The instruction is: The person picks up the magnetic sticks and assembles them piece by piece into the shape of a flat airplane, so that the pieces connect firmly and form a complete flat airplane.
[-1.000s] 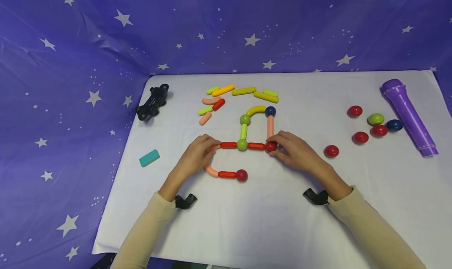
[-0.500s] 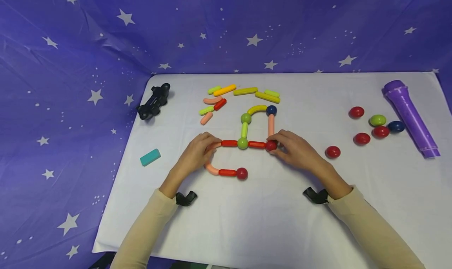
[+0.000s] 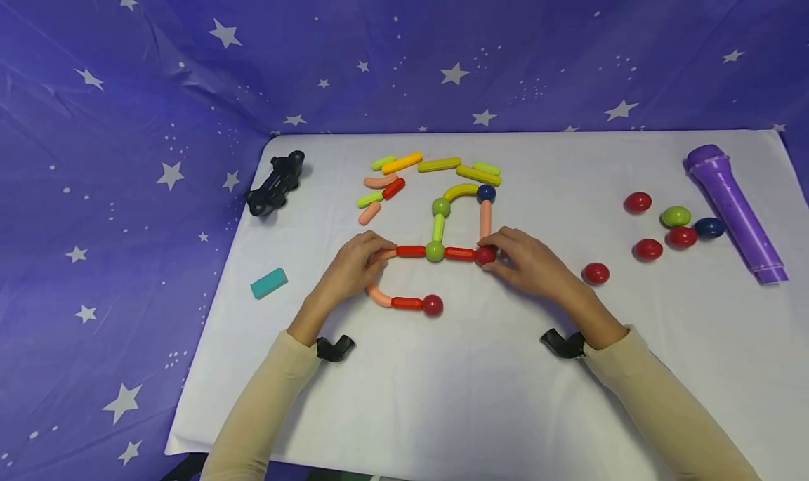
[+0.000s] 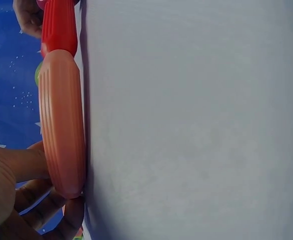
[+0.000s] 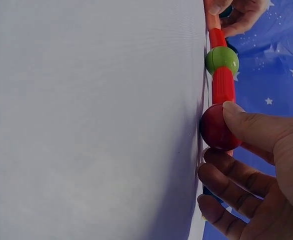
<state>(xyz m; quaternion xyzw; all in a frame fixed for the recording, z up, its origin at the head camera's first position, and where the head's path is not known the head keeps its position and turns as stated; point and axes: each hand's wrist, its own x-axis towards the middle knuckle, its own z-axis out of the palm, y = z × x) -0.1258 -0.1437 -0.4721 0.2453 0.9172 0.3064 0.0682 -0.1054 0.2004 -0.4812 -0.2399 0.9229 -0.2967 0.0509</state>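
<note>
In the head view, a chain of magnetic sticks and balls lies on the white table. My left hand [image 3: 354, 265] grips the curved peach stick [image 4: 62, 120] at the chain's left bend. My right hand [image 3: 527, 260] pinches a red ball [image 5: 217, 127] at the lower right corner between thumb and fingers. Between the hands run a red stick [image 3: 411, 251], a green ball [image 3: 435, 251] and another red stick [image 3: 460, 254]. Above them, a yellow curved stick [image 3: 461, 190], a green ball [image 3: 441, 207] and a blue ball [image 3: 486, 193] form an arch. Below, a red stick [image 3: 406, 303] ends in a red ball [image 3: 432, 305].
Several loose sticks [image 3: 439, 164] lie at the back. Loose balls [image 3: 682, 237] sit at the right beside a purple tube-shaped object [image 3: 736, 214]. A black object [image 3: 275, 183] and a teal block [image 3: 269, 283] are on the left.
Both hands have slid the linked chain slightly away from the person, toward the back of the table. Their hold on the curved stick and the red ball is the same.
</note>
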